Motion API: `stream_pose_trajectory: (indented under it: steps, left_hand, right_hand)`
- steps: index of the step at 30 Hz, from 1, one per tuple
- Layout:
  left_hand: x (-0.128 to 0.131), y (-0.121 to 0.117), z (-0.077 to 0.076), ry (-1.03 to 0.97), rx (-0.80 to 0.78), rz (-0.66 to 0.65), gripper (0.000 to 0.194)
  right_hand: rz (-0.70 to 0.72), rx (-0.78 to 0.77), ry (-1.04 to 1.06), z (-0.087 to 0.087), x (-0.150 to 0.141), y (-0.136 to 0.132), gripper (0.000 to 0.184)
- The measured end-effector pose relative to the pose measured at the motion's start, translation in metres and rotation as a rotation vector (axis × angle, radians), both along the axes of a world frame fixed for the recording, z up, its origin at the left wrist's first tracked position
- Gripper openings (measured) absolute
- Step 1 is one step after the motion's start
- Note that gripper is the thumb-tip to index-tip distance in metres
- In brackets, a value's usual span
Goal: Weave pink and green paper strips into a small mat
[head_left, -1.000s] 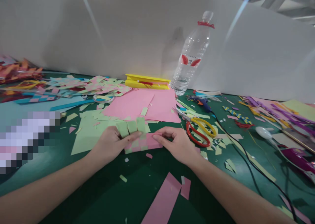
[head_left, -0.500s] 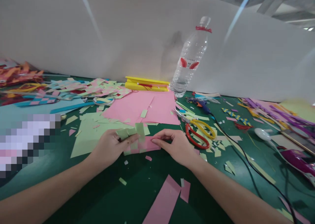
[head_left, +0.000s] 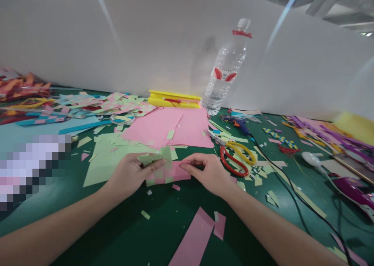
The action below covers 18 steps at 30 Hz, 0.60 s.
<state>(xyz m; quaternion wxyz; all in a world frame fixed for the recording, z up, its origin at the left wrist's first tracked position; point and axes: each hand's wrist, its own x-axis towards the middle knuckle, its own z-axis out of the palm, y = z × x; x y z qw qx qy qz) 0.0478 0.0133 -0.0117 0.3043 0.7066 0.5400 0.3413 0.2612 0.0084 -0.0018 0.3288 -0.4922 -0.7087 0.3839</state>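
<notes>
Between my hands is a woven piece of pink and green paper strips (head_left: 181,170), held just above the green table. My left hand (head_left: 133,174) pinches its left part, thumb in front, where the green strips stand up. The woven checks show below that thumb. With thumb and fingertips my right hand (head_left: 206,170) grips the loose pink strips at the right end. Green paper sheets (head_left: 102,161) lie behind my left hand, and pink sheets (head_left: 193,125) lie farther back. Scissors (head_left: 233,164) with one red and one yellow handle rest just right of my right hand.
A clear plastic bottle (head_left: 224,71) stands at the back by the white partition (head_left: 131,36). A glue gun (head_left: 238,124) trails a black cord down the right side. Pink strips (head_left: 193,235) lie in front. A pile of woven paper pieces (head_left: 117,104) is at back left.
Almost nothing differs. Both hands keep their grip, and the woven piece has shifted only very slightly.
</notes>
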Motion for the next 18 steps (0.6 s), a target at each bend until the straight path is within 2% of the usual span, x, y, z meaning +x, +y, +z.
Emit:
stream_pose_trajectory:
  steps: [6,12,16,18]
  left_hand:
    - [0.0024,-0.0009,0.0021,-0.043,-0.078,0.014,0.039]
    - [0.0061,-0.0009,0.0083,-0.109,-0.195,-0.013,0.031]
    - [0.0064,-0.0007,0.0098,-0.073,-0.185,0.04,0.029]
    - [0.006,-0.001,0.0094,-0.037,-0.178,0.082,0.034]
  right_hand:
    - [0.009,0.023,0.01,0.0006,0.0001,-0.0001,0.013]
    - [0.001,0.041,0.063,0.001,0.0018,-0.0018,0.016]
    - [-0.012,0.058,0.085,-0.0001,0.0019,-0.0026,0.018]
    - [-0.016,0.067,0.08,-0.0008,0.0018,-0.0028,0.018]
